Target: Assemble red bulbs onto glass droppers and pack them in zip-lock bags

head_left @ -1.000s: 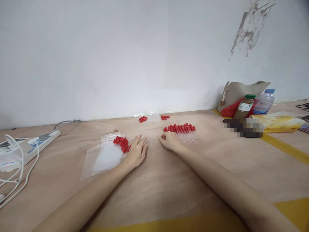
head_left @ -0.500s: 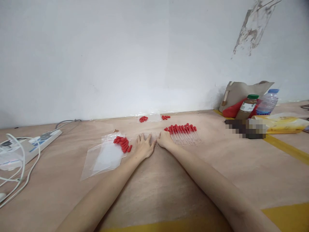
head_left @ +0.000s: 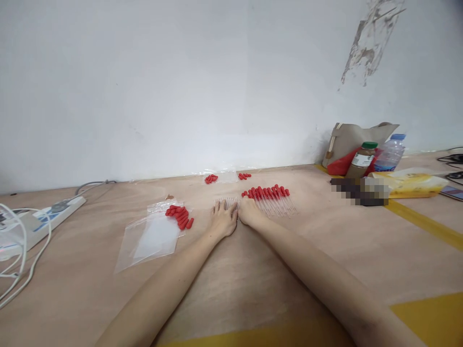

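A small batch of clear glass tubes point(head_left: 227, 202) lies on the table point(head_left: 253, 274), at about 12 o'clock from the two hands and just past their fingertips. The left hand point(head_left: 224, 219) rests palm down with its fingers loosely spread, the tips on or right at the near ends of the tubes. The right hand point(head_left: 249, 212) sits touching it at 3 o'clock, curled into a loose fist; whether it pinches a tube I cannot tell, since the fingers hide it.

Directly at 3 o'clock of the right hand lies a row of droppers with red bulbs point(head_left: 269, 198), side by side with their tips toward the person. At 9 o'clock of the left hand is a small heap of loose red bulbs point(head_left: 180, 216), lying at the far corner of a clear plastic bag point(head_left: 150, 238). Further off at 12 o'clock, by the wall, are more red bulbs point(head_left: 211, 179) on another clear bag. A power strip point(head_left: 43, 219) with white cables is far out at 9 o'clock; a bag, a jar point(head_left: 360, 160) and a water bottle point(head_left: 389, 153) stand at 2 o'clock.

The tubes are thin, round and nearly invisible against the wood, so pressure from the flat left hand could likely roll them apart or crack one. The right hand is close enough to the finished row to knock it askew.
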{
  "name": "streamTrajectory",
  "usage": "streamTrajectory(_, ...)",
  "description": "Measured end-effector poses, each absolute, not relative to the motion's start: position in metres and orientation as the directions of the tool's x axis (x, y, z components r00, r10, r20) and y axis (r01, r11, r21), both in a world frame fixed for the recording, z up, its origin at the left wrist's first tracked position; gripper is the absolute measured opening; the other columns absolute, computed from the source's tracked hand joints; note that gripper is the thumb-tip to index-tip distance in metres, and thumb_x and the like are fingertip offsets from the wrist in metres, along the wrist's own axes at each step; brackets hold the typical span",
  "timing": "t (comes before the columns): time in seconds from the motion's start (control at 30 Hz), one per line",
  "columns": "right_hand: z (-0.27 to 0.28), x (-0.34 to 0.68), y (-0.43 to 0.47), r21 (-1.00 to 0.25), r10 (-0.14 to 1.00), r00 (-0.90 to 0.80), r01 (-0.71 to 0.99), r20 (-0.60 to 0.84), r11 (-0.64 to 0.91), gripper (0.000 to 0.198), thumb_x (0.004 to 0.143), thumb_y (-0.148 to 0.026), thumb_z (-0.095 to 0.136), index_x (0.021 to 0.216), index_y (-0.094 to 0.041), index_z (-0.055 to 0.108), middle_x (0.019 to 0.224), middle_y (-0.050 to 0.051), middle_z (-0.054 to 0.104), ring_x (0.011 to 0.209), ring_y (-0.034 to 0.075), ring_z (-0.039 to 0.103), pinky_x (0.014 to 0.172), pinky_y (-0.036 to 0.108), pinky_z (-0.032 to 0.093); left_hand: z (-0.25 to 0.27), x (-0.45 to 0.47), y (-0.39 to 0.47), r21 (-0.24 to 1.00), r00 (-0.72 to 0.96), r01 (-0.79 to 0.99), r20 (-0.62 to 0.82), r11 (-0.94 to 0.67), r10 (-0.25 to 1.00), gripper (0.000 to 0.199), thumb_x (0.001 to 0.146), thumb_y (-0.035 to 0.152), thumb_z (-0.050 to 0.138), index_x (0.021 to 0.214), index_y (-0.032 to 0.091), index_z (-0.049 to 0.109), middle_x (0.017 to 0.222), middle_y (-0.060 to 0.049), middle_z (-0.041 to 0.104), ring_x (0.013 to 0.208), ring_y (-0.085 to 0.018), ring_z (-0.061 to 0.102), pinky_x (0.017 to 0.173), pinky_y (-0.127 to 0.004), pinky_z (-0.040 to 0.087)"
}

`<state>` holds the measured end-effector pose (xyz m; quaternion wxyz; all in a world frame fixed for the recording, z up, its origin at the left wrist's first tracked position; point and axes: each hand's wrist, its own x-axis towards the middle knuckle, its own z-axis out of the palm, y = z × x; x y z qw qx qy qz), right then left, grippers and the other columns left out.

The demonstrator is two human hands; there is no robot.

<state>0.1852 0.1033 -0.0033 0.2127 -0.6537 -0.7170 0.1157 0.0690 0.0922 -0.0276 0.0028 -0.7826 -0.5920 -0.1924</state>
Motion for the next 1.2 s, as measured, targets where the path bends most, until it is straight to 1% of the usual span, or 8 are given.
streamTrajectory(0.27, 0.007, 0.213, 0.081, -0.368, 0.954, -0.085, 0.910, 0.286, 0.191, 0.022, 0.077, -0.011, 0.039, 0.094, -0.007, 0.053, 0.092, 0.016, 0.056, 0.087, 0.022, 0.053, 0.072, 0.028, 0.039, 0.002, 0.033, 0.087, 0.198, 0.197, 0.937, 0.384, -0.288, 0.902, 0.047, 0.083, 0.048, 0.036, 0.121, 0.024, 0.047, 0.136, -0.009, 0.031, 0.126, -0.033, 0.020, 0.099, -0.048, 0.019)
streamTrajectory(0.33, 0.004, 0.228, 0.069, -0.340, 0.931, -0.128, 0.906, 0.343, 0.250, 0.022, 0.077, -0.011, 0.036, 0.091, -0.009, 0.053, 0.090, 0.014, 0.055, 0.085, 0.020, 0.052, 0.072, 0.028, 0.038, 0.017, -0.001, 0.083, 0.080, 0.312, 0.925, 0.401, -0.372, 0.861, 0.051, 0.079, 0.055, 0.040, 0.118, 0.025, 0.050, 0.134, -0.009, 0.033, 0.124, -0.032, 0.023, 0.099, -0.048, 0.018)
streamTrajectory(0.47, -0.010, 0.252, 0.052, -0.319, 0.841, -0.228, 0.851, 0.491, 0.418, 0.025, 0.078, -0.011, 0.034, 0.094, -0.012, 0.053, 0.086, 0.010, 0.052, 0.080, 0.017, 0.049, 0.071, 0.026, 0.038, 0.029, -0.072, 0.076, -0.068, 0.461, 0.884, 0.285, -0.462, 0.841, 0.069, 0.062, 0.066, 0.052, 0.122, 0.033, 0.044, 0.136, -0.007, 0.030, 0.124, -0.037, 0.019, 0.097, -0.054, 0.016)
streamTrajectory(0.6, -0.020, 0.258, 0.046, -0.334, 0.798, -0.243, 0.812, 0.552, 0.479, 0.025, 0.079, -0.013, 0.035, 0.094, -0.011, 0.055, 0.077, 0.006, 0.050, 0.070, 0.015, 0.048, 0.066, 0.024, 0.038, 0.017, -0.104, 0.074, -0.005, 0.483, 0.867, 0.249, -0.498, 0.839, 0.077, 0.059, 0.064, 0.057, 0.126, 0.030, 0.040, 0.132, -0.007, 0.035, 0.120, -0.034, 0.028, 0.096, -0.047, 0.026)
streamTrajectory(0.73, -0.024, 0.259, 0.045, -0.339, 0.794, -0.235, 0.810, 0.561, 0.479, 0.026, 0.080, -0.015, 0.035, 0.095, -0.011, 0.056, 0.075, 0.005, 0.050, 0.068, 0.015, 0.047, 0.065, 0.023, 0.037, 0.005, -0.097, 0.076, 0.062, 0.499, 0.840, 0.298, -0.538, 0.813, 0.059, 0.071, 0.056, 0.051, 0.123, 0.028, 0.045, 0.120, -0.007, 0.044, 0.111, -0.027, 0.039, 0.095, -0.040, 0.031)
streamTrajectory(0.9, -0.026, 0.262, 0.046, -0.352, 0.812, -0.233, 0.813, 0.535, 0.464, 0.029, 0.079, -0.014, 0.037, 0.101, -0.009, 0.055, 0.076, 0.006, 0.051, 0.070, 0.014, 0.049, 0.066, 0.023, 0.037, -0.006, -0.071, 0.078, 0.070, 0.378, 0.900, 0.368, -0.431, 0.849, 0.045, 0.075, 0.057, 0.045, 0.109, 0.030, 0.058, 0.111, -0.006, 0.046, 0.106, -0.026, 0.039, 0.094, -0.042, 0.029)
streamTrajectory(1.0, -0.027, 0.263, 0.045, -0.355, 0.824, -0.240, 0.815, 0.514, 0.459, 0.026, 0.079, -0.014, 0.037, 0.096, -0.010, 0.056, 0.075, 0.006, 0.051, 0.069, 0.014, 0.049, 0.065, 0.022, 0.037, -0.011, -0.057, 0.078, 0.091, 0.277, 0.936, 0.405, -0.340, 0.871, 0.045, 0.075, 0.059, 0.044, 0.105, 0.030, 0.060, 0.108, -0.006, 0.046, 0.103, -0.026, 0.040, 0.092, -0.043, 0.030)
streamTrajectory(1.2, -0.030, 0.264, 0.044, -0.365, 0.845, -0.224, 0.827, 0.485, 0.428, 0.024, 0.079, -0.015, 0.037, 0.095, -0.014, 0.055, 0.089, 0.007, 0.056, 0.078, 0.015, 0.052, 0.069, 0.024, 0.036, -0.012, -0.045, 0.077, 0.091, 0.242, 0.947, 0.431, -0.309, 0.869, 0.048, 0.074, 0.060, 0.044, 0.108, 0.029, 0.057, 0.114, -0.007, 0.043, 0.107, -0.028, 0.037, 0.092, -0.044, 0.029)
